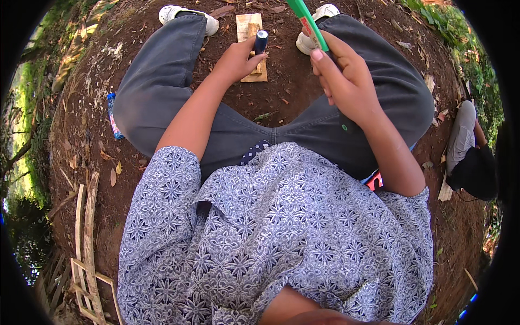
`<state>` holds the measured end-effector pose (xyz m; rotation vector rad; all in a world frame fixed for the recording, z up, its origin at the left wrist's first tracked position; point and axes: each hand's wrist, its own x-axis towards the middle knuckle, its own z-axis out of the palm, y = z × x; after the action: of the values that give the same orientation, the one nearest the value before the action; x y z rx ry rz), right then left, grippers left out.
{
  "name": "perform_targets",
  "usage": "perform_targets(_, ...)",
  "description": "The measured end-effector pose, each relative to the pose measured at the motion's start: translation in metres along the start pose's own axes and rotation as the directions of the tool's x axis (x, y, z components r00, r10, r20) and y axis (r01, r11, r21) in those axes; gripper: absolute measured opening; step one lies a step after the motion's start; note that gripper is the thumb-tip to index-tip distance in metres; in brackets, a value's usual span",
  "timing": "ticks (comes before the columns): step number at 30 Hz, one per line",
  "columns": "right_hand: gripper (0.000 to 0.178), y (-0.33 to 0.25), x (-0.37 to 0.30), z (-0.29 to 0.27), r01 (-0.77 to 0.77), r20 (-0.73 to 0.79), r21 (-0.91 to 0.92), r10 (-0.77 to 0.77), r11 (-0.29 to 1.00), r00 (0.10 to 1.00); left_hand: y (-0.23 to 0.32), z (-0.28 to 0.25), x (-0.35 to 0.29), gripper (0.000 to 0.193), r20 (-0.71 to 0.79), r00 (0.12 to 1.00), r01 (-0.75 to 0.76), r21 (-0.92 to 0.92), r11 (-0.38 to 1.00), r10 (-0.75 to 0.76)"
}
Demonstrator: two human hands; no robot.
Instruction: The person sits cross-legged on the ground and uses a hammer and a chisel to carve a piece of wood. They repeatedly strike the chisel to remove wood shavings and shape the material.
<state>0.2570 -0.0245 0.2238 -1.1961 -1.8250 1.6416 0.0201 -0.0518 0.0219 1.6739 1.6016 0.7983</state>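
Note:
My left hand is closed round the dark blue handle of a chisel. Its silver end cap points up, and its blade is hidden below the hand. Under it on the soil lies a pale wooden board with a narrower wood piece on top. My right hand, raised to the right of the board, grips a green-handled tool. The tool's far end runs out at the upper edge of the view, so its kind does not show.
My bent legs in dark trousers frame the board on both sides. A blue packet lies by my left knee. Wooden strips and a slatted frame lie at lower left. Another person is at the far right, near a wood piece.

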Motion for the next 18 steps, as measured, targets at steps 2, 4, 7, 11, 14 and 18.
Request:
perform_targets(2,0.045,-0.006,-0.012,0.011,0.07,-0.051,0.01,-0.07,0.997,0.996,-0.001,-0.002,0.0,0.037,0.001,1.0,0.024,0.015,1.0,-0.024)
perform_targets(4,0.042,-0.012,-0.025,0.016,0.069,-0.113,0.021,-0.066,0.997,0.991,0.001,-0.001,-0.004,0.037,0.009,0.999,0.036,0.021,0.999,-0.037)
perform_targets(7,0.044,0.007,-0.034,0.023,-0.051,-0.034,-0.098,0.048,0.994,0.998,0.0,0.003,-0.004,0.037,-0.006,1.0,-0.005,0.031,1.0,0.005)
perform_targets(11,0.046,0.021,-0.036,0.021,0.015,-0.076,-0.155,-0.027,0.988,0.997,0.002,0.004,-0.002,0.037,0.018,1.0,0.001,0.085,0.996,-0.003)
perform_targets(14,0.045,-0.02,-0.041,0.016,0.188,-0.158,-0.044,-0.193,0.981,0.968,-0.006,0.0,-0.01,0.037,0.003,1.0,0.022,0.088,0.996,-0.022)
perform_targets(18,0.047,0.007,-0.04,0.02,0.197,-0.149,-0.158,-0.221,0.968,0.964,0.005,0.003,-0.002,0.038,0.017,0.999,-0.032,0.075,0.997,0.031)
